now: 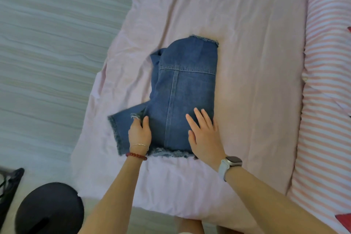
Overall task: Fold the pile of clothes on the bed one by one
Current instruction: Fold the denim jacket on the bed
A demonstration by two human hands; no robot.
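- Head view: bed (247, 63), pink sheet, striped quilt (326, 82) along right edge.
- Denim garment (186, 85) mid-bed, partly folded; likely thick, limp; best taken by frayed hems.
- Right hand (205, 135) flat, pressing denim.
- Left hand (139, 133) curled on flap edge.

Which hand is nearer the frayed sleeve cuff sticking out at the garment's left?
Left. The left hand pinches the frayed cuff itself; the right hand lies flat on the denim garment, off to the cuff's right.
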